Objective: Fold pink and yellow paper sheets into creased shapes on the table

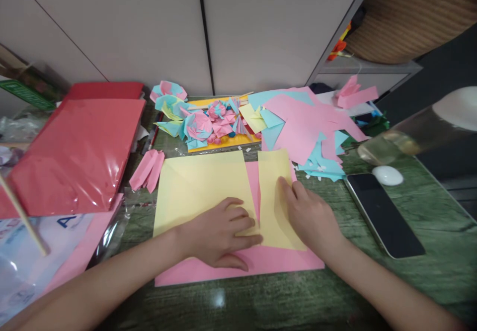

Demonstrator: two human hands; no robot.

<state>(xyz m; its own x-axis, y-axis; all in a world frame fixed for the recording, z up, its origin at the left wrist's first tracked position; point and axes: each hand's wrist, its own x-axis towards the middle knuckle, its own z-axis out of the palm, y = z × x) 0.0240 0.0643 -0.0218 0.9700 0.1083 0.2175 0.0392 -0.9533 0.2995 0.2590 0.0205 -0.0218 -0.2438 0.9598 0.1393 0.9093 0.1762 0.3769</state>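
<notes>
A large yellow sheet (201, 182) lies over a pink sheet (238, 264) on the table. My left hand (227, 234) rests with spread fingers on the yellow sheet's lower right part, its fingertips at the edge beside a narrower yellow strip (274, 202). That strip lies to the right, and a wedge-shaped gap showing pink parts the two pieces. At the strip's right edge my right hand (311, 209) is closed, its bent fingers gripping the paper; its thumb is hidden.
Folded paper flowers (197, 124) and pink and blue scraps (298, 122) lie behind the sheets. Red packets (82, 147) are at the left. A phone (385, 216), a white oval object (388, 175) and a clear bottle (413, 132) are at the right, on the green table (443, 216).
</notes>
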